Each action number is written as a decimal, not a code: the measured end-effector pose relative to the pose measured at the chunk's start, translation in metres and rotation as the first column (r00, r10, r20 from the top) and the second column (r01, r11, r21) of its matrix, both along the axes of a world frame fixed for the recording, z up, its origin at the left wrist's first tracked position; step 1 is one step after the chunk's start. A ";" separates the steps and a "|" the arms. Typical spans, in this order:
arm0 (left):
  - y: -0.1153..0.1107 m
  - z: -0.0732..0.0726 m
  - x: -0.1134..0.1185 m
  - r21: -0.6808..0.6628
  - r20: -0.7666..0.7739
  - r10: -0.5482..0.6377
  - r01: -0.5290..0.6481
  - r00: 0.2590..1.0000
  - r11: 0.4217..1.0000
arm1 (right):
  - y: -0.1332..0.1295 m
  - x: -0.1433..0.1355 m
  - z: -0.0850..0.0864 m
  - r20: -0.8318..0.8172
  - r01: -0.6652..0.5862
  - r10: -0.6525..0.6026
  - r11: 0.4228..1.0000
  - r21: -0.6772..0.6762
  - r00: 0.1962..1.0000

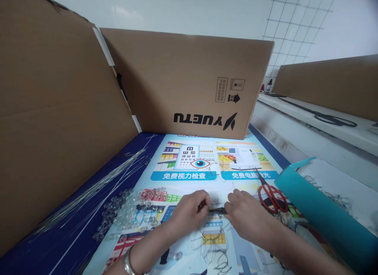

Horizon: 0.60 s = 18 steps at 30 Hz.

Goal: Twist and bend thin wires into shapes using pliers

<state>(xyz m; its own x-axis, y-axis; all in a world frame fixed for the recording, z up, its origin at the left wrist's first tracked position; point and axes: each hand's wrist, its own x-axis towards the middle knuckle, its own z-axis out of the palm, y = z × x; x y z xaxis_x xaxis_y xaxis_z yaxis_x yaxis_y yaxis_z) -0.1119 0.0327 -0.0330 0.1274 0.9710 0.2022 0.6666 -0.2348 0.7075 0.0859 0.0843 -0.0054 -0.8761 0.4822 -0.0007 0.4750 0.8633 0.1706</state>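
Note:
My left hand [191,212], with a silver bangle at the wrist, has its fingers pinched together near the tip of a small dark tool; what they hold is too small to make out. Closed around the other end of this dark tool [217,210] is my right hand [246,214]. Thin wire loops [217,247] lie on the printed sheet below the hands. Red-handled scissors [273,198] rest just beyond my right hand, blades pointing away. To the left of my left hand, many clear beads [126,208] are spread over the sheet.
Long thin wires [97,192] lie on the blue surface at left. Cardboard panels [183,78] stand at the back and left. A teal-sided box [321,216] with small wire pieces sits at right. A white ledge [313,117] runs behind it.

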 end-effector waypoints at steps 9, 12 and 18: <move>0.001 -0.005 -0.002 0.009 0.026 -0.032 0.032 0.999 0.999 | 0.001 0.000 0.005 -0.028 0.020 -0.020 1.000 0.004 0.999; 0.002 -0.008 -0.002 0.009 0.038 -0.038 0.038 0.999 0.999 | 0.003 -0.001 0.004 -0.021 0.007 -0.007 1.000 -0.004 1.000; 0.003 -0.010 -0.006 -0.032 0.093 -0.101 0.104 0.991 0.994 | 0.006 0.000 0.003 -0.017 0.010 -0.011 0.999 -0.035 1.000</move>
<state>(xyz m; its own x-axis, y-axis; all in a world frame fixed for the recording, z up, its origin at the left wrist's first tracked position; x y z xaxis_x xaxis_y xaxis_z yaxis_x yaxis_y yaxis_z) -0.1175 0.0361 -0.0432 0.2096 0.9607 0.1819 0.5730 -0.2714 0.7734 0.0863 0.0903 -0.0024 -0.8709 0.4914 -0.0032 0.4867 0.8635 0.1319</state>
